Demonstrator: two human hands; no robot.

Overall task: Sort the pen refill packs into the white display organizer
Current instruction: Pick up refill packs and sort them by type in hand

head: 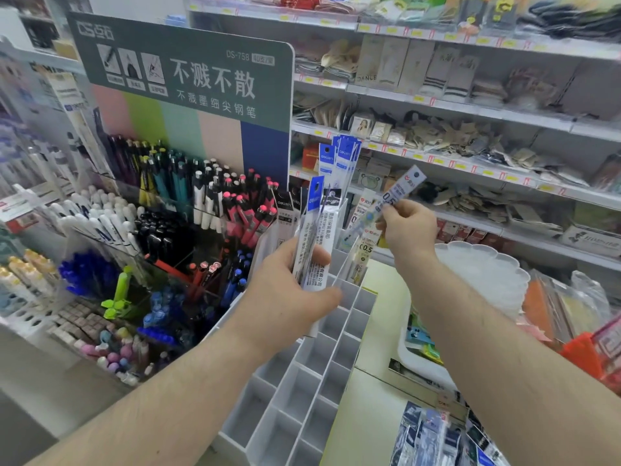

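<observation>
My left hand (292, 297) grips a bundle of blue-topped refill packs (312, 230) upright above the white display organizer (302, 391). My right hand (408, 230) pinches a single grey-white refill pack (401, 190) marked 0.5, tilted up to the right, over the organizer's far end. More refill packs (341, 163) with blue headers stand in the far compartments, along with a few cream 0.5 packs (361, 253). The near compartments hold nothing.
A tiered pen display (161, 230) with a green sign stands to the left. A scalloped white tray (484, 270) and loose packets (437, 435) lie on the counter to the right. Store shelves (470, 129) of goods fill the background.
</observation>
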